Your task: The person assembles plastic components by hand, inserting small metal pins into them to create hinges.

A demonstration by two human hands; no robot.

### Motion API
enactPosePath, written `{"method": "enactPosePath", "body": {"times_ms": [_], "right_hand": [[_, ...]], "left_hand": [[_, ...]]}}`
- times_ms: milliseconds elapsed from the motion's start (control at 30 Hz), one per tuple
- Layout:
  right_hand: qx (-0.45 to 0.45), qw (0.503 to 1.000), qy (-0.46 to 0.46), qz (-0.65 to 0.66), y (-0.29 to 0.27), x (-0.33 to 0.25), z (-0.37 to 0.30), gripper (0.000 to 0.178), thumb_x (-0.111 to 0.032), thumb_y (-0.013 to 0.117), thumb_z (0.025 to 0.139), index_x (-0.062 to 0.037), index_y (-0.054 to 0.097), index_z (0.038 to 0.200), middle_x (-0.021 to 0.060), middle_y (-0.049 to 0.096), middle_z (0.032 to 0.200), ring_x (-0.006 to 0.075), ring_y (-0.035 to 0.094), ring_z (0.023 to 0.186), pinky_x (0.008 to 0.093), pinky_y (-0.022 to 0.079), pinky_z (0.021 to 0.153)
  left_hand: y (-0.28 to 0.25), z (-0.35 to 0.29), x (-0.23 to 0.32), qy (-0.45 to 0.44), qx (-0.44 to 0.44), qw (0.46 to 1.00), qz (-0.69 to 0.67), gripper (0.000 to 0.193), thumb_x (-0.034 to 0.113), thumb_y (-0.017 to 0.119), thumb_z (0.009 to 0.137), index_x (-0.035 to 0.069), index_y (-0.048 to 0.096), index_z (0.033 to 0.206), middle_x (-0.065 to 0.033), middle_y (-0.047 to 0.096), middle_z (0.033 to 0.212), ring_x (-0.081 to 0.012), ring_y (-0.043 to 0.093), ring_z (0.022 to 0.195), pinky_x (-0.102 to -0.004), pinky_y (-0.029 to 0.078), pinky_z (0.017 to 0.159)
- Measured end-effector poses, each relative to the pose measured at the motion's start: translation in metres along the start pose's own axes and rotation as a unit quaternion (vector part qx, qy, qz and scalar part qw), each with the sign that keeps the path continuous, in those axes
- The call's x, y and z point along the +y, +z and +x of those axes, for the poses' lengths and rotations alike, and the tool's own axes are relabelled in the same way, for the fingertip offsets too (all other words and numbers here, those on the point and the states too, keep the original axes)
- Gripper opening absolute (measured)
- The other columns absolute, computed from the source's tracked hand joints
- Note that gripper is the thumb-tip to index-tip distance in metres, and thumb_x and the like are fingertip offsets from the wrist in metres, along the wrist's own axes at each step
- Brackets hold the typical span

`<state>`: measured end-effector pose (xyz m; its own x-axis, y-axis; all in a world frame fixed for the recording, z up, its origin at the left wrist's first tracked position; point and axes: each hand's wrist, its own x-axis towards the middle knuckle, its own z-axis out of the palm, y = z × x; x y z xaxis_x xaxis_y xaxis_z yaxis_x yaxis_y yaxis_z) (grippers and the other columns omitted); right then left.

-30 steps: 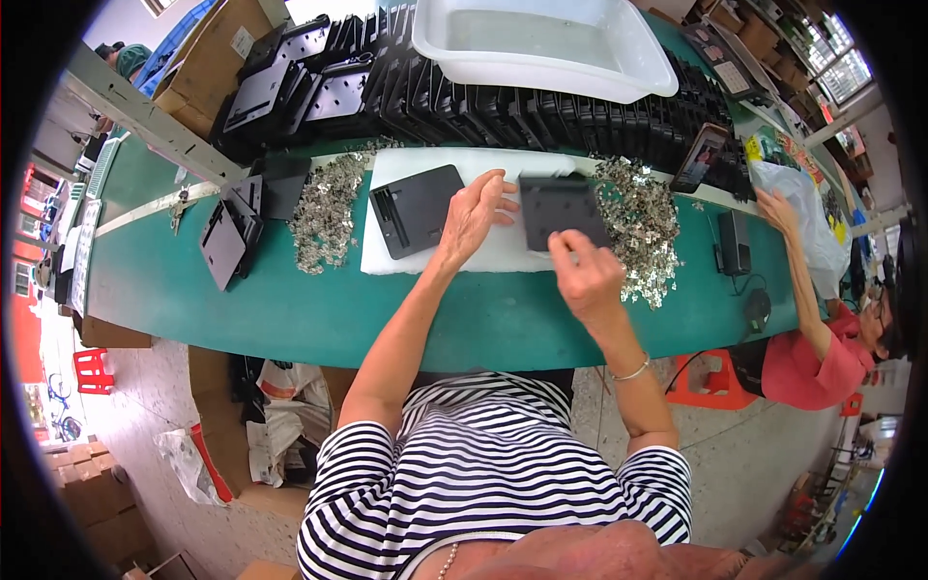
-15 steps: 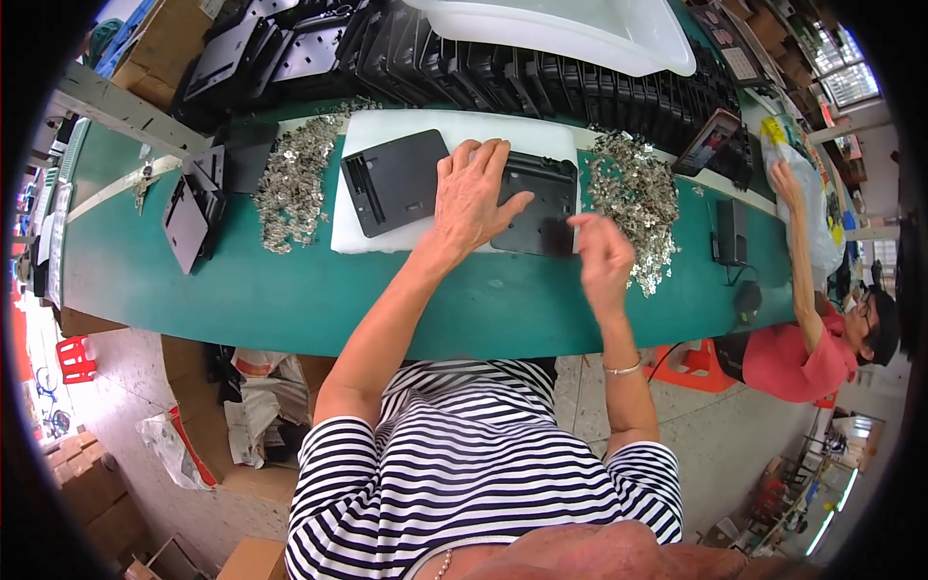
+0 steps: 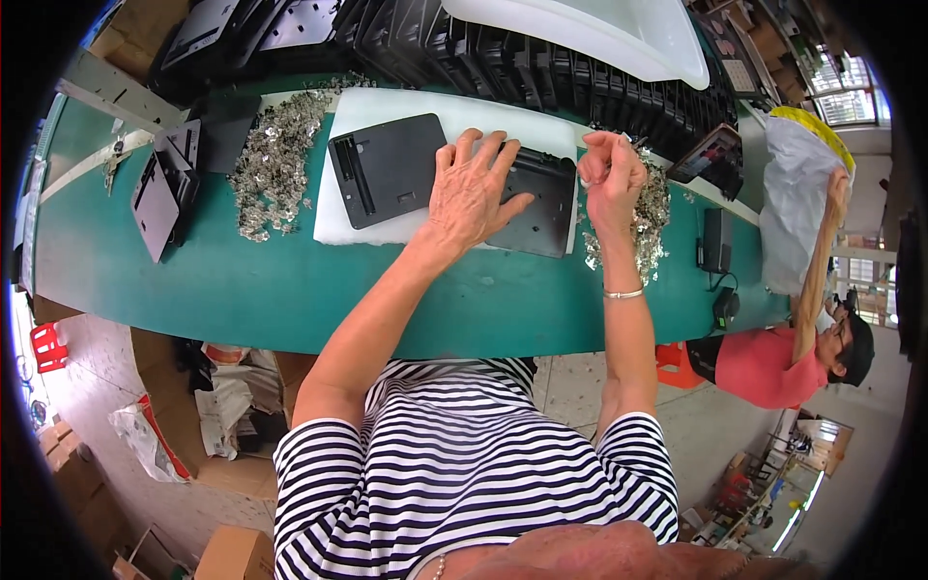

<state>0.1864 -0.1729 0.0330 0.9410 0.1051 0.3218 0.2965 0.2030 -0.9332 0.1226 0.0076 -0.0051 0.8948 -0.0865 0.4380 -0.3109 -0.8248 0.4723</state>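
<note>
Workshop, pale floor, green worktable across the middle. Nearest us, low down, a small cardboard box; we can't tell its contents. Just beyond, under the table, a larger open carton with crumpled pale wrapping and some dark stuff in it.

On the table we have a white foam sheet bearing two flat black panels side by side: left panel, tilted a bit, and right panel. Left hand is wide, fingers spread, laid over the panels' inner edges. Right hand is raised at the right panel's outer side, in front of the right pile of small silvery metal pieces; fingers curled in, narrow, and we can't tell whether they pinch a piece. Left pile, same kind, lies loose just beside the foam, no container.

Farther back, we mark a row of black parts standing on edge, and above it a white tub, cut by the frame, contents unclear. Far right, a co-worker's hand touches a whitish plastic bag; we can't read what's inside.
</note>
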Motion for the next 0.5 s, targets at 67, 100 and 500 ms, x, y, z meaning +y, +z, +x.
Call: {"method": "enactPosePath", "body": {"times_ms": [67, 100, 500], "right_hand": [[-0.007, 1.000, 0.003, -0.009, 0.000, 0.004, 0.003, 0.041, -0.026, 0.044, 0.103, 0.0053, 0.064, 0.085, -0.0030, 0.039, 0.056, 0.0052, 0.033, 0.051, 0.0224, 0.030, 0.049], [-0.014, 1.000, 0.008, -0.006, -0.001, 0.007, 0.004, 0.044, -0.028, 0.043, 0.103, 0.0056, 0.064, 0.084, -0.0028, 0.039, 0.055, 0.0053, 0.033, 0.051, 0.0223, 0.030, 0.049], [-0.053, 0.992, -0.019, -0.112, -0.006, 0.022, 0.005, 0.056, -0.034, 0.037, 0.104, 0.0060, 0.062, 0.073, -0.0033, 0.037, 0.049, 0.0060, 0.033, 0.045, 0.0233, 0.027, 0.046]], "left_hand": [[-0.001, 0.000, 0.000, -0.004, -0.001, 1.000, 0.000, 0.066, 0.041, 0.077, 0.072, 0.008, 0.055, 0.125, -0.0085, 0.052, 0.130, -0.0307, 0.042, 0.122, -0.0441, 0.034, 0.094], [-0.003, 0.000, 0.001, -0.007, -0.011, 1.000, 0.004, 0.066, 0.041, 0.076, 0.074, 0.008, 0.055, 0.127, -0.0081, 0.052, 0.132, -0.0309, 0.042, 0.122, -0.0445, 0.034, 0.095], [0.000, -0.001, 0.001, -0.011, -0.022, 1.000, 0.015, 0.067, 0.042, 0.073, 0.076, 0.007, 0.054, 0.129, -0.0049, 0.052, 0.134, -0.0314, 0.042, 0.125, -0.0443, 0.034, 0.096]]}}
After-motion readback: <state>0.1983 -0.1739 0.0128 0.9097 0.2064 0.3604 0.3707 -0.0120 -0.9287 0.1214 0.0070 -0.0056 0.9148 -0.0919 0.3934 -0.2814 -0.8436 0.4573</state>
